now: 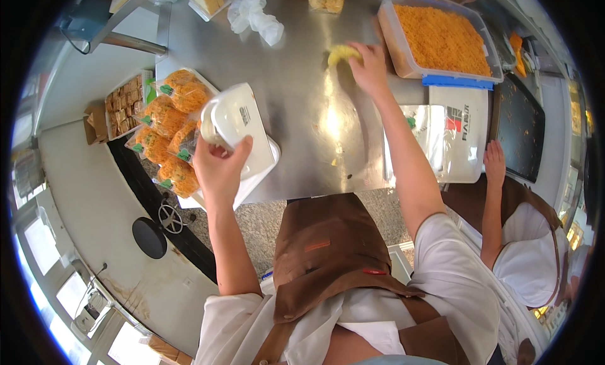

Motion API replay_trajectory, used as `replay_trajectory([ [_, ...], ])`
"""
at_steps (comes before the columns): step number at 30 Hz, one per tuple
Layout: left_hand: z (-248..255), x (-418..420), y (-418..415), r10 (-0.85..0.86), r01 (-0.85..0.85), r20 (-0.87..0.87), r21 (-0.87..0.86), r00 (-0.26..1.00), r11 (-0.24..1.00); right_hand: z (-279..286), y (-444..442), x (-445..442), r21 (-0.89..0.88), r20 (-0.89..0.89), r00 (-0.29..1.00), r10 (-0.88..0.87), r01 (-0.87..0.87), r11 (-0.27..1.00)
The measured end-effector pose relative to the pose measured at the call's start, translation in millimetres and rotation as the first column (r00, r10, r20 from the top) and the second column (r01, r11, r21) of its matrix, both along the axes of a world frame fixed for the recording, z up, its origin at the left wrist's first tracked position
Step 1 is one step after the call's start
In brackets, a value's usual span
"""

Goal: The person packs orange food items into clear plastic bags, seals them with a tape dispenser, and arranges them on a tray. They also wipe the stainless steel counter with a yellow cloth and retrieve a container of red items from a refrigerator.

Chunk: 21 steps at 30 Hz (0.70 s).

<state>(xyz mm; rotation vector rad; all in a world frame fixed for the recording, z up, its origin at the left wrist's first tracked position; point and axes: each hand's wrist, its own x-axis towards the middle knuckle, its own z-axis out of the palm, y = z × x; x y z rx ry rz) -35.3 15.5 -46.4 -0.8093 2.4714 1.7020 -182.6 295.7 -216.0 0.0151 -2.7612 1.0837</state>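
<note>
My left hand (220, 169) holds a white rectangular plastic container (243, 129) by its edge, tilted, over a white tray (248, 183) at the left of the steel table. Beside it on the left sit several bagged buns (172, 117) coated in orange shreds, with green stickers on the clear bags. Farther forward, my right hand (371, 67) grips a yellow cloth or sponge (342, 55), slightly blurred, at the steel table top (302, 105). Dark specks and small crumbs lie on the metal near the front edge.
A clear bin of orange shreds (442, 39) stands at the back right, above clear bags (420, 133) on a printed white lid (465, 147). Crumpled plastic (255, 20) lies at the back. At right, a co-worker's hand (495, 164) is beside a black tray (520, 124).
</note>
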Motion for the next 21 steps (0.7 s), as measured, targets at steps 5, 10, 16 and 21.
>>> replay_trajectory([
  [5, -15, 22, -8, 0.063, -0.055, -0.049, 0.143, 0.997, 0.988, -29, -90, 3, 0.252, -0.115, 0.991, 0.066, -0.036, 0.967],
  [10, -12, 38, -15, 0.082, -0.083, 0.02, 0.121, 0.996, 0.989, -17, -96, 106, 0.058, 0.024, 0.882, 0.471, -0.472, 0.88],
  [16, -8, 53, -18, 0.077, -0.08, 0.029, 0.13, 0.997, 0.988, 22, -65, 23, 0.501, -0.085, 0.988, 0.126, -0.067, 0.863],
  [21, -11, 51, -17, 0.005, -0.009, 0.024, 0.161, 1.0, 0.987, 35, -170, -95, 0.086, -0.176, 0.94, 0.292, -0.281, 0.956],
])
